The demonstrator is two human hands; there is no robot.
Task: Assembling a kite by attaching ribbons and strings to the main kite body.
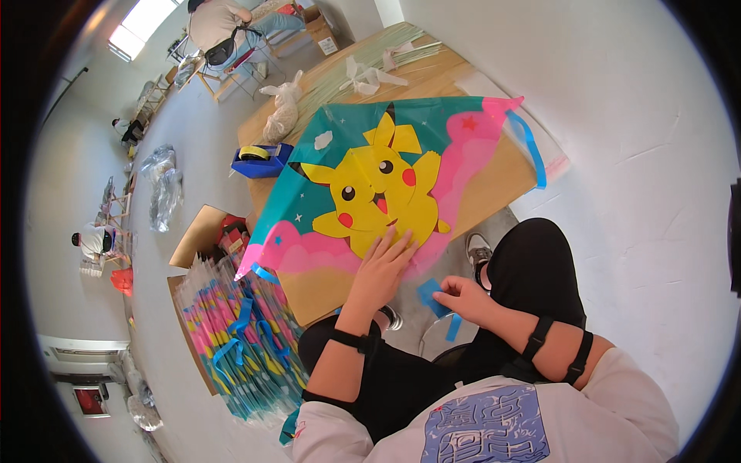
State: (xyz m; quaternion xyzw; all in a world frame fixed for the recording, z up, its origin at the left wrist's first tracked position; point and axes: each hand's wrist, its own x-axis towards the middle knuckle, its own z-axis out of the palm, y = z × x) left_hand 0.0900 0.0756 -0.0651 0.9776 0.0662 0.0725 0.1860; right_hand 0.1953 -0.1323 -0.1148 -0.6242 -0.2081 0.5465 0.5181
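A kite (pixel 394 189) in teal and pink, printed with a yellow cartoon figure, lies spread over the wooden table (pixel 316 289). My left hand (pixel 386 258) rests on its near edge, palm down with the fingers extended. Just off that edge, my right hand (pixel 467 299) is closed in a pinch on a blue strip (pixel 432 298). Part of the strip hangs below the hand, above my lap. Another blue ribbon (pixel 531 150) trails from the kite's right tip, and a short ribbon (pixel 265 274) hangs at its left tip.
Left of the table, a cardboard box (pixel 193 243) holds several packed kites (pixel 239 339). A blue tape dispenser (pixel 266 163) sits at the table's left edge. Behind the kite are a white plastic bag (pixel 284 112) and thin sticks (pixel 332 85). People work at other tables farther off.
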